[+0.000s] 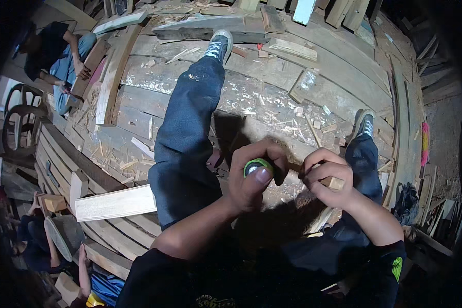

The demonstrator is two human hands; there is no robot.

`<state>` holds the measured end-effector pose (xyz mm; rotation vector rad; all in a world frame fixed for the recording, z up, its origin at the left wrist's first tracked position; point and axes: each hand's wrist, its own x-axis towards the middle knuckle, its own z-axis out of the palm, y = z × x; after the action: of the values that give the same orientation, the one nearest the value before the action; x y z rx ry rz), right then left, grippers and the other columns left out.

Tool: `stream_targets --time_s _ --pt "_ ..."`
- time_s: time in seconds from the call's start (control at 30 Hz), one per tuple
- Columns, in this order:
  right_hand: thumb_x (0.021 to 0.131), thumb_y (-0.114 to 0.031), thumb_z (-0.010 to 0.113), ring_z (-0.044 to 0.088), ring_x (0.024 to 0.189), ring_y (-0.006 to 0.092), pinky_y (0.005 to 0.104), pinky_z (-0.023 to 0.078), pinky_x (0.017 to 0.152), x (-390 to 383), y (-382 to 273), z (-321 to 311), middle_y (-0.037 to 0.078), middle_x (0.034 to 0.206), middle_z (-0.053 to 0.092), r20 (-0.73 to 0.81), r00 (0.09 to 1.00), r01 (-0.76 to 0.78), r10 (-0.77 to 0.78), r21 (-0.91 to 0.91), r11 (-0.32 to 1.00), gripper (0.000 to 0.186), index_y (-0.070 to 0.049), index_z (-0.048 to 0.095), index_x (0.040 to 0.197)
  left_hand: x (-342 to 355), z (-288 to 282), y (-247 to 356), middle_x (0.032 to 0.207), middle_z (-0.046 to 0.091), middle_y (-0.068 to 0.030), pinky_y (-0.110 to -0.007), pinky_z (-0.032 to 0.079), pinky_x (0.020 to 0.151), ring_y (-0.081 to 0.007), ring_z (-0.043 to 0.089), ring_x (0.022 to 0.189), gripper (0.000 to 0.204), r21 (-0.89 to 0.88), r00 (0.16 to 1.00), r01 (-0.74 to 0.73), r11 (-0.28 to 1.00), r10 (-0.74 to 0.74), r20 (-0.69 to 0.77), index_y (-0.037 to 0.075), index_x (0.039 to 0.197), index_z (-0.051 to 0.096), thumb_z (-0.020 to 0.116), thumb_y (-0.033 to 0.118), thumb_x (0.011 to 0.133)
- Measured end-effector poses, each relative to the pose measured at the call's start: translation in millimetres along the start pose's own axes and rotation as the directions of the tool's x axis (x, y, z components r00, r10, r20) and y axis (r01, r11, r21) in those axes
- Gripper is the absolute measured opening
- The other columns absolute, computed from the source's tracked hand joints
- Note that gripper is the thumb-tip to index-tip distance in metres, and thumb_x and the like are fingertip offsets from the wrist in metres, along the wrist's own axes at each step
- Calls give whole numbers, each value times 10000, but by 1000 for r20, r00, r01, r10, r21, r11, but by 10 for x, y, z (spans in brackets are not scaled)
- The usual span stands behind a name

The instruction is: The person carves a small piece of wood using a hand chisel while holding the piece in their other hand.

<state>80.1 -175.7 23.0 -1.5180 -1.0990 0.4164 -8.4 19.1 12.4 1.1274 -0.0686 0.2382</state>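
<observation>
My left hand (251,177) is closed around a small round green-rimmed object (257,167), its thumb pressed on top. Just to its right, my right hand (327,177) pinches a small block of pale wood (335,183) between fingers and thumb. Both hands hover above my lap, a short gap between them. My legs in dark blue jeans stretch forward, the left foot in a grey sneaker (218,45), the right foot in a sneaker (364,123). What the green object is attached to stays hidden inside my fist.
I sit on rough wooden planks (272,97) strewn with chips and shavings. A pale board (115,203) lies by my left thigh. Another person (61,56) in blue jeans sits at upper left holding a board. Chairs (18,120) stand at left; timber piles at back.
</observation>
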Motion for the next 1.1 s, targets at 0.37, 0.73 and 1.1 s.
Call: stream_targets --time_s 0.37,0.73,1.1 --pt "757 13 635 601 806 213 313 480 724 -22 18 -5 128 928 609 9 999 -36 36 27 999 112 2 652 867 6 12 -11 629 496 -114 -260 359 467 -156 456 524 680 -13 1000 -8 1000 8 5 10 741 472 517 686 806" --pt "755 44 637 607 805 218 315 485 724 -52 23 75 129 909 618 -92 986 -123 139 156 980 150 5 642 900 4 -2 -1 634 497 -115 -267 366 485 -157 450 536 670 -25 1000 1 1000 -1 20 7 746 474 523 672 814" --pt "735 20 651 594 825 214 312 476 732 -31 14 16 119 941 606 -16 999 -50 51 56 997 98 -15 670 825 12 -4 -18 630 491 -114 -263 359 475 -160 451 534 660 -21 1000 -23 1000 23 13 8 750 477 521 662 820"
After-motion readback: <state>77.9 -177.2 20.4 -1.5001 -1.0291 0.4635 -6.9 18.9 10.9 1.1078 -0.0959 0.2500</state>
